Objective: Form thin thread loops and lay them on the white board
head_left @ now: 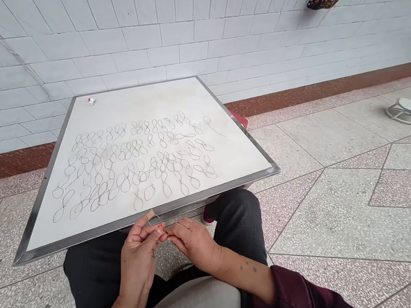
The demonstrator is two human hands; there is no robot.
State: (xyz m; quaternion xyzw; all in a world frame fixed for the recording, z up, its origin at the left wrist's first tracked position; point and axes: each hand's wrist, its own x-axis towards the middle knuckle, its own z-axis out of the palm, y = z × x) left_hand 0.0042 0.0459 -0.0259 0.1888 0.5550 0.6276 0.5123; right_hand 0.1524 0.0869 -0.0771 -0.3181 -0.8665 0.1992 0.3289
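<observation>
Both hands meet just off the near edge of a white table [231,142] with a grey metal rim. My left hand [142,248] is pinched on a thin wire loop [156,218], which arches up from the fingertips. A tan wrap covers one fingertip of that hand. My right hand [193,241] is closed too, its fingertips touching those of the left at the same wire. Many thin dark wire pieces [166,187], twisted into figure-eight loops, lie in rough rows across the table top.
A small red and white object [92,101] lies at the table's far left corner. Behind the table stands a white tiled wall [193,36]. A round stool [410,110] is on the floor at the right, and something red [238,119] shows behind the table.
</observation>
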